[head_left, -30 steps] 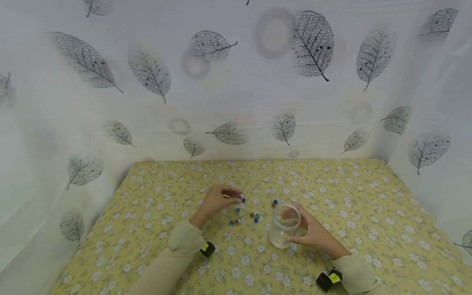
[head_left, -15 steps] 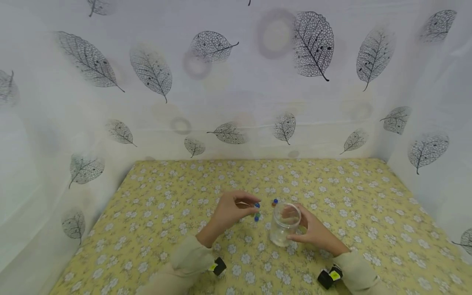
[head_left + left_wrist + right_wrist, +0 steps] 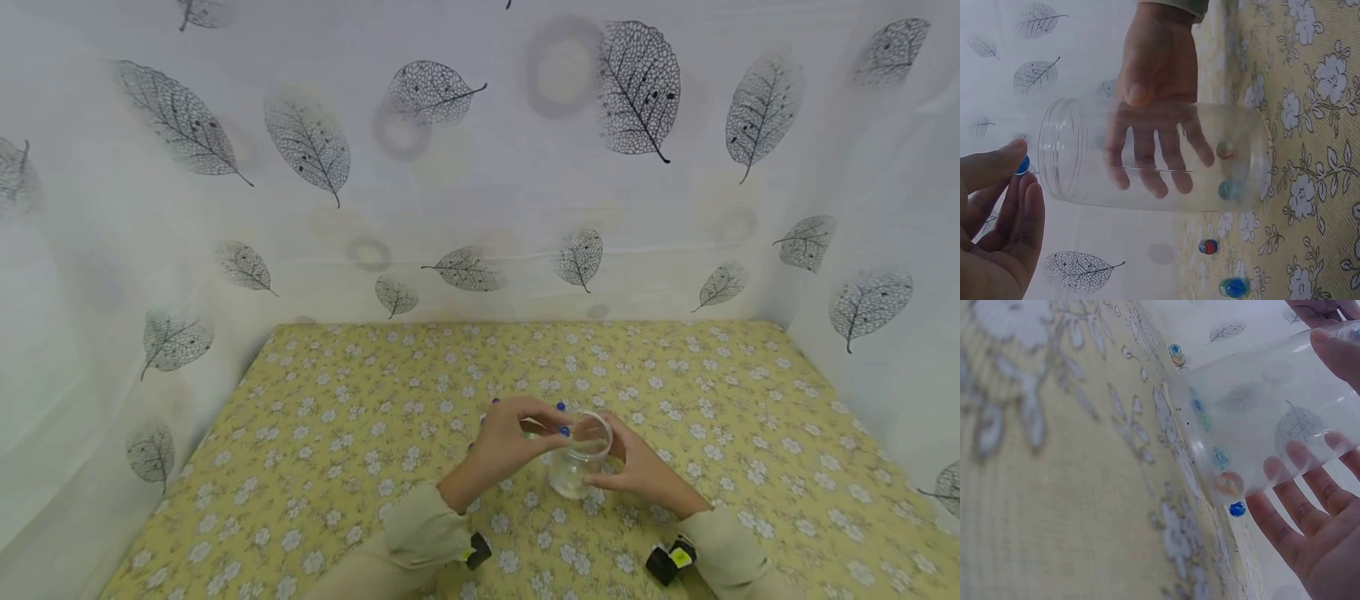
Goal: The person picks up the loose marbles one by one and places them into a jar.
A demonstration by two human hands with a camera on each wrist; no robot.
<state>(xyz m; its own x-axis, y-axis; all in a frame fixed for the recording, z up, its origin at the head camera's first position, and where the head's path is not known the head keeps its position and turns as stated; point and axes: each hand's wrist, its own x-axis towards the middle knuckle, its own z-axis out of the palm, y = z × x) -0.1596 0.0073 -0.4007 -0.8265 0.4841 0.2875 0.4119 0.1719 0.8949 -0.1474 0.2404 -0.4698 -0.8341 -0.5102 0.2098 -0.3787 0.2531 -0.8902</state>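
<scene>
My left hand [image 3: 506, 442] pinches a blue marble [image 3: 565, 432] between thumb and fingertips, right at the mouth of a clear jar [image 3: 570, 482]. The left wrist view shows this marble [image 3: 1022, 165] just outside the threaded rim. My right hand [image 3: 643, 477] holds the jar upright from the right, thumb on the near side and fingers spread around the far side. Through the jar's wall near its base, an amber marble [image 3: 1225, 150] and a light blue marble [image 3: 1230, 189] show.
Behind the jar sits another blue marble [image 3: 560, 407]. In the left wrist view, a red-and-blue marble [image 3: 1208, 246] and a blue-green marble [image 3: 1234, 287] lie beside the jar. My left hand partly hides others on the floral cloth [image 3: 337, 467]. A leaf-printed curtain [image 3: 480, 167] stands behind.
My left hand has moved right from among the marbles on the cloth to the jar's mouth, bringing a blue marble with it. The right hand and jar have stayed in place.
</scene>
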